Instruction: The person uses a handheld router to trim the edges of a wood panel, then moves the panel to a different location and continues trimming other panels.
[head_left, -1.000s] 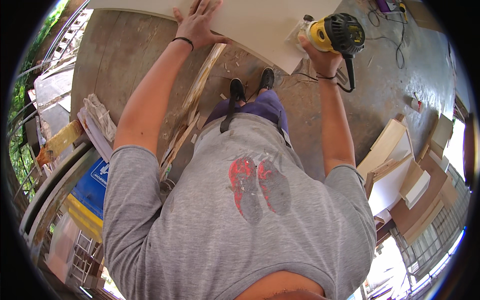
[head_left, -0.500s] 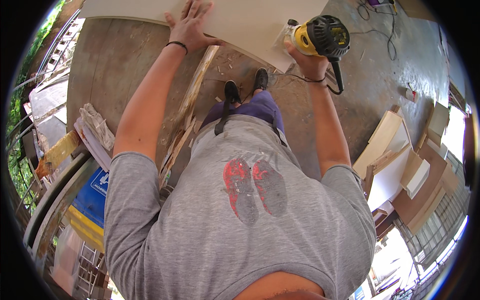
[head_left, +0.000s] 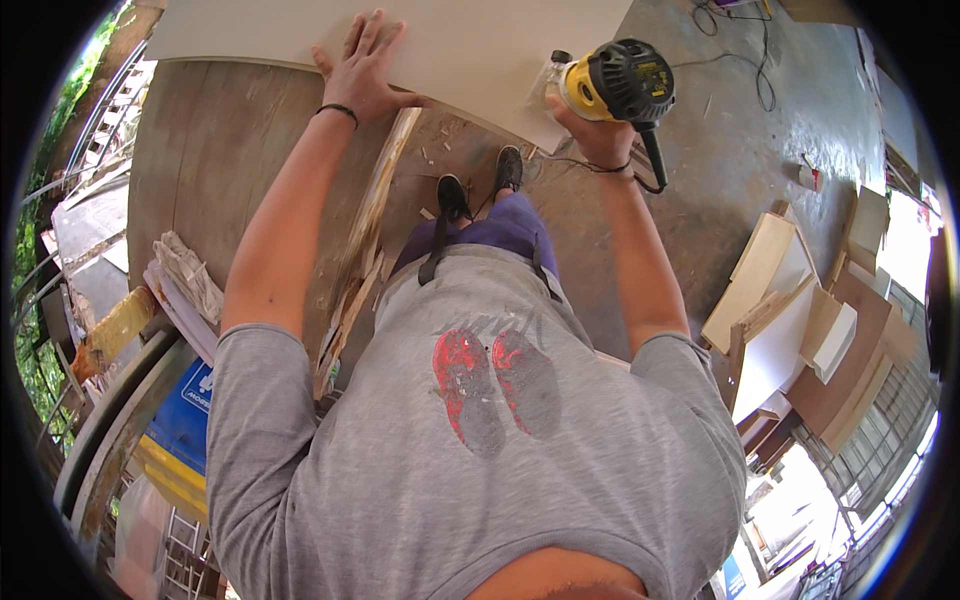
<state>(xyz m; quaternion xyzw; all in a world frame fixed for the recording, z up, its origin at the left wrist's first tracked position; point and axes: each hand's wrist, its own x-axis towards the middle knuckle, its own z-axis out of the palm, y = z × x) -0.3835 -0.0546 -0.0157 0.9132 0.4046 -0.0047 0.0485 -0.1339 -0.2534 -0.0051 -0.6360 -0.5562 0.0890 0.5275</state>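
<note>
A cream-white flat panel (head_left: 470, 55) stretches across the top of the view, its near edge slanting down to a corner at the right. My left hand (head_left: 365, 85) lies spread on it near that edge, thumb pointing right along the edge. At the right end my right hand (head_left: 597, 138) wraps round the body of a yellow and black router (head_left: 630, 82). The clear base of the router (head_left: 545, 88) rests at the panel's right edge; whether its bit touches the panel is hidden. A black cord (head_left: 653, 160) hangs from the router and loops by my wrist.
Under the panel at left is a large brown wooden board (head_left: 210, 150), with a long timber strip (head_left: 385, 180) along its side. Cut panels and boxes (head_left: 775, 300) are stacked at right. A small can (head_left: 810, 178) and a loose cable (head_left: 765, 85) lie on the floor.
The panel, both hands and the router sit slightly lower and further left in the view, as the whole scene has shifted. Both hands keep about the same places on panel and router.
</note>
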